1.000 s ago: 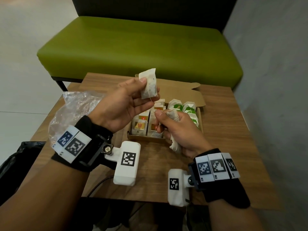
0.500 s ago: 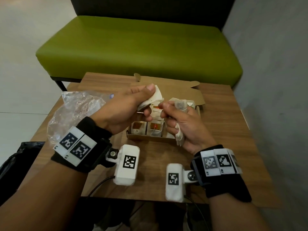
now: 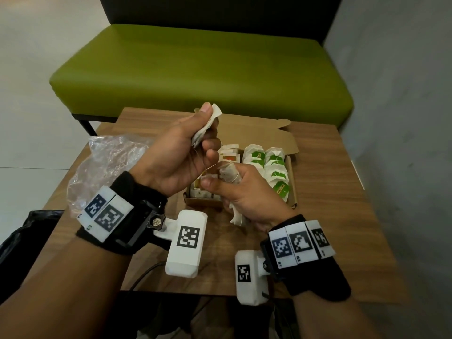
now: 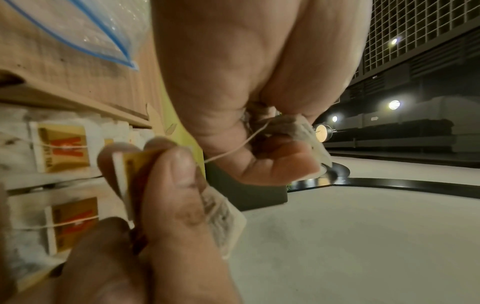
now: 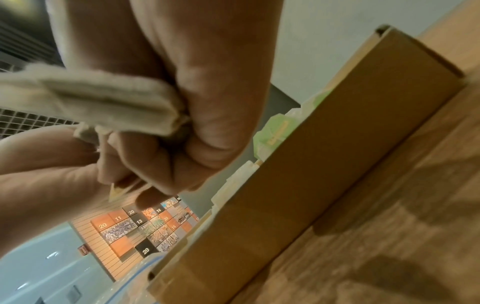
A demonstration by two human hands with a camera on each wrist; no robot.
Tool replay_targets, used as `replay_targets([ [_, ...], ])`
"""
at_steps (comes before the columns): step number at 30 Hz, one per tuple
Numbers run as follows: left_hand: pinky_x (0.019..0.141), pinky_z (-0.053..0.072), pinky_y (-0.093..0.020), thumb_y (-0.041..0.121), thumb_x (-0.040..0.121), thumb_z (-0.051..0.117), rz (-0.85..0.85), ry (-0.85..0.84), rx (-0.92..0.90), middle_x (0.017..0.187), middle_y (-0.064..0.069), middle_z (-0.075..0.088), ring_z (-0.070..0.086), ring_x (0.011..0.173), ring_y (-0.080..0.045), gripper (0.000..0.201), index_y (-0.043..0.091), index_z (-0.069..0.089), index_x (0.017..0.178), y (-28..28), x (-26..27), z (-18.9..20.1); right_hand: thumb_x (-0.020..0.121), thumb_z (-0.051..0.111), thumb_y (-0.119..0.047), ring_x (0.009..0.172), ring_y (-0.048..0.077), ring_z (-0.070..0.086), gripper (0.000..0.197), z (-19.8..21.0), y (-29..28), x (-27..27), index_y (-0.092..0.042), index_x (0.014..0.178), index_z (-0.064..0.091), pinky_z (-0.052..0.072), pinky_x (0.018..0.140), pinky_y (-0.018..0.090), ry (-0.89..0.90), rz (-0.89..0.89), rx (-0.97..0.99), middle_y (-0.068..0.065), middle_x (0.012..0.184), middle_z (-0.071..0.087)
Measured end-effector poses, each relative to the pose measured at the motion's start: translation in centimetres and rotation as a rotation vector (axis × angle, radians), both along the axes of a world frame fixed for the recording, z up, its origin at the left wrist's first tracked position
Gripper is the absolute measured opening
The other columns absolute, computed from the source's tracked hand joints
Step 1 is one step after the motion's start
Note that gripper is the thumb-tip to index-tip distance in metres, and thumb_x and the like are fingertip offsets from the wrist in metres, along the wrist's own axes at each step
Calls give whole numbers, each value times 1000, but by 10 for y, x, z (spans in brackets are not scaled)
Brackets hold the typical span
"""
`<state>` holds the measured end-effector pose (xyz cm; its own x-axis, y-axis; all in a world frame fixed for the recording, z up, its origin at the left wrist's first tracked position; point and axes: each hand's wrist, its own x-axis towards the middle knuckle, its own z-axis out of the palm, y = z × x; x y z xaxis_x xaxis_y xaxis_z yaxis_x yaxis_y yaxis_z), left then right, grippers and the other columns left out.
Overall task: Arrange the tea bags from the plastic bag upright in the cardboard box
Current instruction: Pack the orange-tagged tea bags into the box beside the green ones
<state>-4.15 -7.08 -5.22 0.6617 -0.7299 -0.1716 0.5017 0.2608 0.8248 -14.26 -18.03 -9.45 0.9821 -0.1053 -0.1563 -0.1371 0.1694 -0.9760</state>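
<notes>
My left hand (image 3: pixel 206 129) pinches a white tea bag (image 3: pixel 208 123) between thumb and fingers, lifted above the open cardboard box (image 3: pixel 292 184). A thin string (image 3: pixel 208 168) runs from it down to my right hand (image 3: pixel 217 179), which pinches an orange tag (image 4: pixel 132 164) and grips other crumpled tea bags (image 3: pixel 230 174) in its fist. The right wrist view shows that bundle (image 5: pixel 103 98) sticking out of the fist. In the box, green-tagged tea bags (image 3: pixel 276 167) stand in rows on the right and orange-tagged ones (image 3: pixel 230 155) on the left. The crumpled clear plastic bag (image 3: pixel 107 162) lies to the left.
The box stands on a small wooden table (image 3: pixel 330 216), its lid flap (image 3: pixel 269 133) folded back. A green bench (image 3: pixel 195 74) runs behind the table and a grey wall (image 3: pixel 403 118) is at the right. A black bag (image 3: pixel 22 236) sits low at the left.
The hands met over the box half a second ago. Since then my left hand has risen with its tea bag, drawing the string out from my right hand, which moved slightly down and toward me.
</notes>
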Motion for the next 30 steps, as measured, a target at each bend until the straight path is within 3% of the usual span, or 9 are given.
replay_targets([
  [7, 71, 43, -25, 38, 101, 44, 47, -229, 178, 57, 7, 39, 41, 55, -7, 36, 17, 50, 74, 7, 5, -1, 98, 58, -10, 42, 4, 43, 8, 3, -19, 1, -7, 92, 62, 35, 36, 15, -27, -146, 213, 4, 70, 63],
  [10, 69, 46, -24, 34, 103, 43, -5, -306, 265, 66, 8, 51, 47, 59, -6, 31, 17, 54, 79, 4, 0, -5, 95, 58, -10, 42, 3, 42, 7, 10, -21, 1, -8, 89, 60, 33, 35, 14, -101, -147, 327, 6, 72, 61],
  [14, 57, 47, -22, 30, 104, 43, -113, -359, 331, 67, 6, 53, 42, 58, -11, 39, -5, 56, 114, -3, -10, -12, 97, 56, -5, 41, 2, 42, 5, 14, -18, 3, -5, 93, 59, 33, 34, 13, -149, -155, 397, 7, 76, 61],
  [16, 59, 47, -24, 29, 103, 46, -92, -340, 343, 73, 3, 57, 47, 60, -11, 39, -3, 51, 125, -6, -12, -12, 99, 55, -3, 41, 1, 42, 3, 15, -18, 4, -3, 100, 56, 34, 34, 13, -165, -181, 396, 9, 79, 60],
  [19, 78, 47, -33, 27, 101, 52, -40, -408, 362, 109, -18, 64, 55, 90, -21, 5, 23, 54, 101, -8, -14, -12, 99, 57, -3, 40, 2, 43, 8, 14, -17, 6, -3, 107, 56, 34, 35, 14, -157, -236, 373, 9, 79, 61],
  [21, 83, 41, -39, 21, 100, 55, -16, -455, 362, 114, -26, 61, 51, 96, -25, 17, 30, 56, 85, -7, -14, -13, 98, 61, -6, 41, 3, 42, 12, 12, -17, 7, -4, 108, 56, 36, 37, 16, -142, -285, 346, 7, 76, 59],
  [24, 82, 43, -40, 24, 101, 54, 9, -478, 343, 118, -34, 59, 53, 96, -28, 18, 20, 64, 86, -7, -15, -13, 96, 65, -10, 42, 4, 41, 10, 11, -15, 9, -5, 100, 57, 37, 38, 18, -120, -354, 301, 2, 65, 55],
  [27, 87, 51, -33, 38, 103, 42, 21, -491, 369, 115, -31, 63, 63, 95, -31, 50, -7, 62, 108, -7, -13, -14, 94, 68, -9, 41, 5, 43, 10, 12, -15, 10, -8, 89, 59, 39, 38, 18, -106, -457, 278, 3, 62, 52],
  [30, 93, 51, -42, 45, 94, 51, -35, -492, 356, 108, -22, 69, 68, 95, -27, 55, -5, 65, 111, -3, -14, -12, 92, 69, -5, 41, 3, 47, 19, 15, -16, 10, -9, 77, 57, 40, 39, 17, -130, -531, 279, 1, 60, 56],
])
